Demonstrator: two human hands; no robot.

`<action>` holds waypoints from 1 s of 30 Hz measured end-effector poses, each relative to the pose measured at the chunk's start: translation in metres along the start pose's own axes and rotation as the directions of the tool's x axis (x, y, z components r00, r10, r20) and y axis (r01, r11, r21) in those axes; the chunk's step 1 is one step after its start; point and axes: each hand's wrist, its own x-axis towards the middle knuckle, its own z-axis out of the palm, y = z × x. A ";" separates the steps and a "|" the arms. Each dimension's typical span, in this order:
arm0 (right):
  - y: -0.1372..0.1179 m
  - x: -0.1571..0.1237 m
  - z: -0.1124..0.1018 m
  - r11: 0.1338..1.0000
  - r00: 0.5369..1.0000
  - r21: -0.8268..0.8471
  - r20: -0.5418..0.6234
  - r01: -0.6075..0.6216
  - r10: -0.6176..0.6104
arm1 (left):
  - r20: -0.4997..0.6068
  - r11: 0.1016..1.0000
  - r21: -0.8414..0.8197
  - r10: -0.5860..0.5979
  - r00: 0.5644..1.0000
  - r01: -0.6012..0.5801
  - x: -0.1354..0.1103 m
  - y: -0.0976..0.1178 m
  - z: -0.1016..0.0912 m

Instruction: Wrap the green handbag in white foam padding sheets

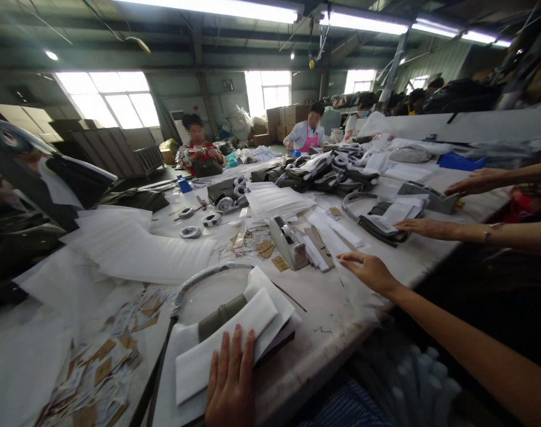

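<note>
My left hand (pixel 232 379) lies flat, fingers stretched, on a folded white foam sheet (pixel 228 344). The sheet rests over a dark olive bag (pixel 221 315) whose handle (pixel 185 287) looks wrapped in clear or pale plastic and arches away from me. My right hand (pixel 370 273) hovers over the table edge, fingers extended and nothing visible in them. Closest to it are some white and grey-brown strips (pixel 317 249) and a grey tape dispenser (pixel 289 243). The underside of the bag is hidden.
Foam sheets (pixel 132 243) and loose paper tags (pixel 101 370) spread to the left. Wrapped rings (pixel 190 232) and piled bags (pixel 314 169) lie farther back. At right, a co-worker's hands (pixel 425 228) reach over another bag (pixel 381 222). People sit across the table.
</note>
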 end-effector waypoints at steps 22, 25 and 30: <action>-0.062 -0.115 0.121 0.933 0.973 -0.297 0.164 0.204 -0.160 | -0.071 0.984 -0.118 -0.139 0.988 0.130 0.015 -0.015 -0.021; -0.080 -0.110 0.134 0.893 0.875 -0.238 0.402 0.383 -0.268 | -0.088 0.986 -0.124 -0.126 0.988 0.115 0.014 -0.016 -0.020; -0.120 -0.077 0.158 0.734 0.605 0.159 0.466 0.660 -0.645 | -0.083 0.986 -0.116 -0.133 0.988 0.123 0.014 -0.015 -0.020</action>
